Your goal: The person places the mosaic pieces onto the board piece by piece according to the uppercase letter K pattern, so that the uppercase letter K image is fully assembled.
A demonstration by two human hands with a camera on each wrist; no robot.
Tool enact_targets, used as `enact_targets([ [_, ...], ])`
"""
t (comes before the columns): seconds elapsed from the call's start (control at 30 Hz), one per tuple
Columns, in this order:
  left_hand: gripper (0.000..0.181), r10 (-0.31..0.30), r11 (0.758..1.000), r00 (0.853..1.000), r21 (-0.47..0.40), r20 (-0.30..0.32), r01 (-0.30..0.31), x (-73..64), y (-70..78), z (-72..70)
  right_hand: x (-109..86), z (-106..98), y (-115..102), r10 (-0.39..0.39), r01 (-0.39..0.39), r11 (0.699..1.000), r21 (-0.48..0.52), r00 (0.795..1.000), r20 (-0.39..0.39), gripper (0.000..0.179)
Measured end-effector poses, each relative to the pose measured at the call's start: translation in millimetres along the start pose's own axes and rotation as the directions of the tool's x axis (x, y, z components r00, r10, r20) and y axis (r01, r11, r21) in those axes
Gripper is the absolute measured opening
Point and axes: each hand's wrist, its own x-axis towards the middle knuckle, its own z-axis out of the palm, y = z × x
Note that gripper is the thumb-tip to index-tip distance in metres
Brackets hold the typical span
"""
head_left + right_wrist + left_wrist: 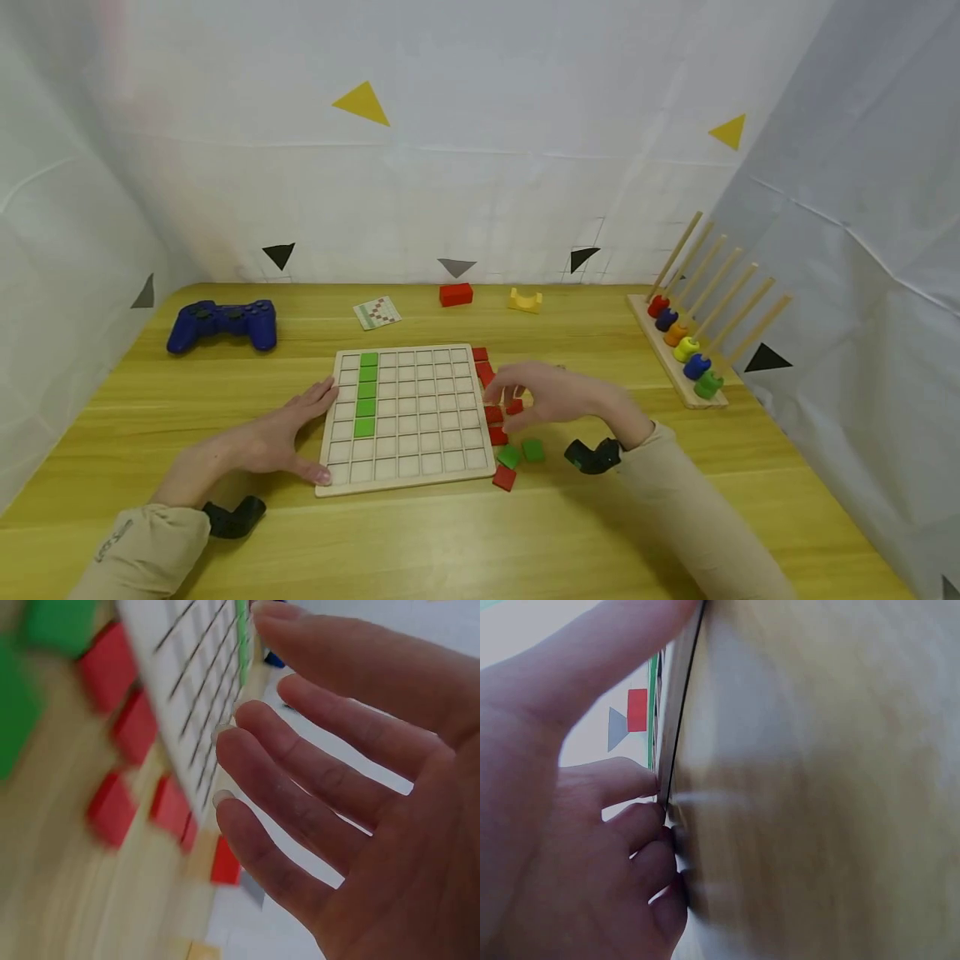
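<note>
A wooden grid board (429, 414) lies flat on the table, with several green tiles (367, 390) lined up in its second column from the left. My left hand (277, 433) rests at the board's left edge, thumb near the lower corner and fingers spread higher up. Over the loose red tiles (497, 435) along the right edge hovers my right hand (551, 393). In the right wrist view its fingers (300, 802) are relaxed and apart, with nothing between them and the thumb. Two loose green tiles (532, 451) lie just below that hand, beside another red tile (504, 477).
Behind the board lie a patterned card (377, 312), a red block (456, 294) and a yellow arched block (525, 301). A blue game controller (222, 325) sits back left. A peg rack (678, 358) with coloured rings stands at the right. White sheeting (480, 192) encloses the table.
</note>
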Motion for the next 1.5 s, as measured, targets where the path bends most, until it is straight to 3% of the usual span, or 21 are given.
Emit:
enact_targets([
  [0.23,0.124,0.001,1.0,1.0,0.005,0.0,-0.001,0.2,-2.0,0.1,-28.4,3,28,0.01,-0.01,1.0,0.0,0.999,-0.035,0.035],
  [0.43,0.124,-0.004,1.0,1.0,0.009,0.0,0.004,-0.3,-2.3,0.3,-39.0,8,39,0.049,-0.048,0.999,0.025,0.998,-0.033,0.034],
  [0.57,0.125,-0.006,1.0,1.0,0.003,-0.002,0.006,-0.6,-1.5,0.3,-37.5,13,44,0.037,-0.036,0.998,0.048,0.999,-0.019,0.037],
  [0.83,0.124,0.002,1.0,1.0,-0.004,0.0,-0.002,0.3,-0.3,0.3,-33.6,21,46,0.114,-0.117,0.992,0.041,0.992,0.057,0.04],
  [1.5,0.124,0.002,1.0,1.0,-0.014,0.009,-0.002,0.0,1.5,0.2,-29.7,29,50,0.146,-0.147,0.989,0.028,0.989,0.025,0.025],
])
